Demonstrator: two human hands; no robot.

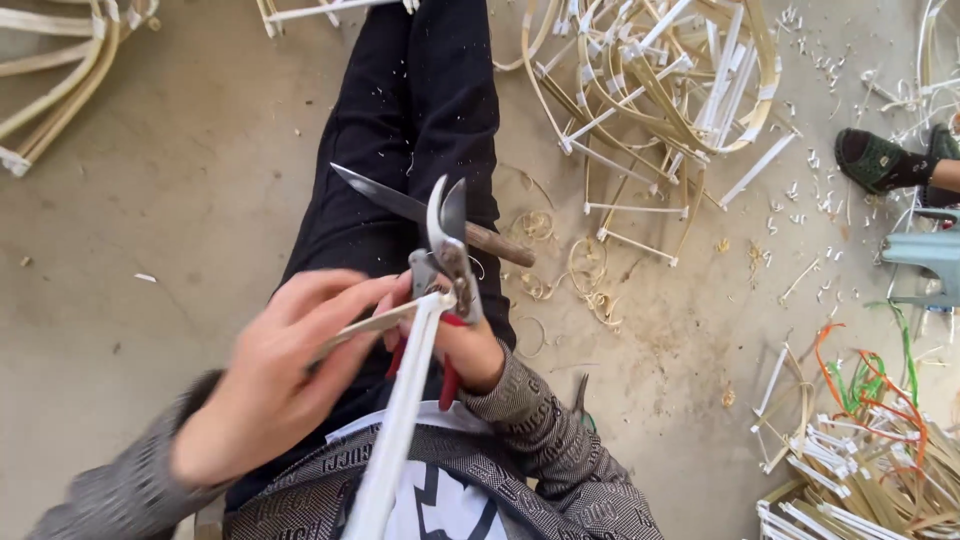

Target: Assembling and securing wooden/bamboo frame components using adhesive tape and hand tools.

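Note:
My left hand (280, 375) pinches a thin bamboo strip (365, 325) together with a long white-wrapped stick (400, 430) that runs down toward my chest. My right hand (468, 350) grips red-handled pruning shears (447, 250), blades pointing up and slightly apart, right beside the stick's top end. A knife with a wooden handle (420, 212) lies across my black trouser leg just behind the shears.
Concrete floor (160, 200) under me. A heap of curved bamboo strips and white-wrapped sticks (660, 80) lies upper right, another pile with orange and green cords (870, 440) lower right. Another person's foot in a dark shoe (880, 160) at far right. Bent bamboo hoops (60, 70) upper left.

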